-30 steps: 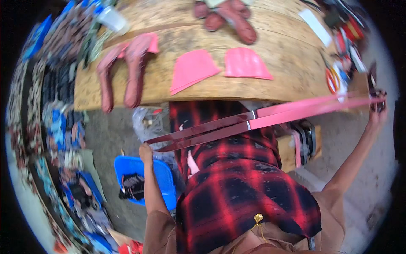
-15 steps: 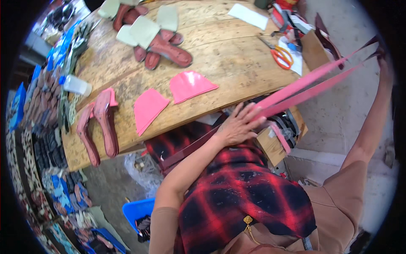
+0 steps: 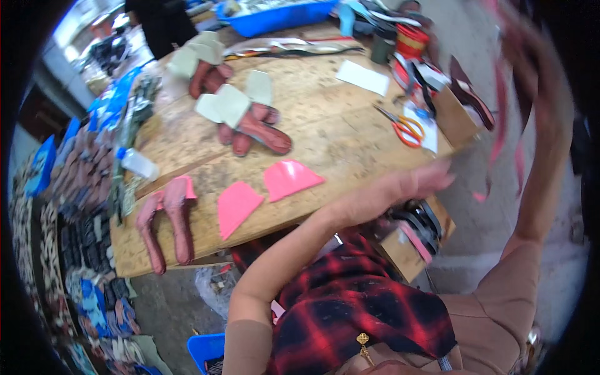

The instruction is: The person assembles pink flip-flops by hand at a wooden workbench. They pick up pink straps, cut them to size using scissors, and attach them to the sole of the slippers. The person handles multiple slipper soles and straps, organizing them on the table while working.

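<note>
High at the right, my right hand is raised and blurred by motion, holding long pink strips that dangle beside the wall. My left hand hovers over the front right edge of the wooden table, fingers stretched out and smeared, with nothing visible in them. Two bright pink cut pieces, one four-sided and one with a rounded edge, lie near the table's front. To their left are dark pink shoe lasts with a pink piece at one end.
Shoe soles with pale flaps rest mid-table. Orange-handled scissors and a white sheet lie at right. A capped bottle stands left. Below the table's right edge is a wooden box; a blue tray sits behind.
My right hand has risen, and the pink strips, stretched between both hands before, now hang from it. My left hand has moved right, off the strips. The view has tilted farther up the table.
</note>
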A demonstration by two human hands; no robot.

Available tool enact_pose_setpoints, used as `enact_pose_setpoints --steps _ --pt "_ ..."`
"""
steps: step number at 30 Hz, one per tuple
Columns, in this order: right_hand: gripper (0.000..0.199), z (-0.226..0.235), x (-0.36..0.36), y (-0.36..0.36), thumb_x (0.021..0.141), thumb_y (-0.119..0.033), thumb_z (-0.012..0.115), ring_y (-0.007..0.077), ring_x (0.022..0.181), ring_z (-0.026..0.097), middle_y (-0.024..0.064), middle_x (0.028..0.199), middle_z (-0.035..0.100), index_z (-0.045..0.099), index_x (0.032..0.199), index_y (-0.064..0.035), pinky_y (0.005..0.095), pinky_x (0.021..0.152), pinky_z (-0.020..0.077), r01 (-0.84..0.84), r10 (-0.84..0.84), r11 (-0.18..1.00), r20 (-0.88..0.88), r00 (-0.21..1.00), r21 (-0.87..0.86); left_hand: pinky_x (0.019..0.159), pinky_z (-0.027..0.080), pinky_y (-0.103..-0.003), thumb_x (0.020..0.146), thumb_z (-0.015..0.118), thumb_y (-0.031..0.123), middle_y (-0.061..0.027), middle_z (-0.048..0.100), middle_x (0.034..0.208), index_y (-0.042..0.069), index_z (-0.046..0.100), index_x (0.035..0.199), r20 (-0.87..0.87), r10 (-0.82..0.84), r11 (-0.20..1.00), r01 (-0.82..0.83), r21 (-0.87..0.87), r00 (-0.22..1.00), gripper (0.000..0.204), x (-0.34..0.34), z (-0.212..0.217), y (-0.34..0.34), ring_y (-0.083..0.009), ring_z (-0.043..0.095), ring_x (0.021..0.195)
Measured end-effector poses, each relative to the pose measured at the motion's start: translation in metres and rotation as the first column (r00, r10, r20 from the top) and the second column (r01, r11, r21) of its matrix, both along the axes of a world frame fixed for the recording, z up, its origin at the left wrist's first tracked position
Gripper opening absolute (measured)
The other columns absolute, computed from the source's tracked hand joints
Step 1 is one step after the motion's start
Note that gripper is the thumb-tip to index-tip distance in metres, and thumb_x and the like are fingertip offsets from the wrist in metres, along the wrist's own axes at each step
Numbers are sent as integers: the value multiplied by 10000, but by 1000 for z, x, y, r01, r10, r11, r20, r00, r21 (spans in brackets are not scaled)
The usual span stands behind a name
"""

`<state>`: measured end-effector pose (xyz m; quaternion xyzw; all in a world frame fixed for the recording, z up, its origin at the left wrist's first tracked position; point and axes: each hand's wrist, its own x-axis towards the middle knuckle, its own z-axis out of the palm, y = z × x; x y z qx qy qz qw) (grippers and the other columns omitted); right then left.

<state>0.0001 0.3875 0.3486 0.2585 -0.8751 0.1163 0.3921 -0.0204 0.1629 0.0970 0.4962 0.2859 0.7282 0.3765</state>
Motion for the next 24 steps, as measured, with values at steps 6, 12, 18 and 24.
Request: enact_pose_setpoints --steps 6,12,18,24 --pt "678 -65 55 -81 766 -185 642 116 710 642 101 817 684 417 1346 85 191 723 456 13 463 671 433 773 -742 1150 212 -451 981 388 517 -173 517 1304 -112 304 1417 575 430 635 -686 356 696 771 -27 168 -139 -308 407 1285" --pt "319 -116 -17 20 862 -225 603 47 646 534 -33 697 587 632 1084 2 182 647 387 199 313 720 568 761 -664 629 433 -271 1001 472 134 -12 477 686 -7 526 1040 745 486 355 -882 309 457 156 -6 117 -421 -130 480 609" --pt "285 -137 -89 91 977 -259 544 30 797 483 -43 893 589 662 1087 -24 202 708 387 222 125 861 614 779 -458 390 202 -239 1021 430 183 34 293 551 61 514 877 730 634 -259 -960 -109 -254 207 106 -18 -589 -77 234 414" --pt "326 -111 -233 234 1006 -222 470 186 1030 648 86 1169 670 602 1279 -102 307 901 475 576 -577 817 -56 815 -39 442 348 -281 989 391 211 2 445 589 -1 536 1080 355 369 -599 -512 -616 -859 273 375 -165 -590 -116 374 469"
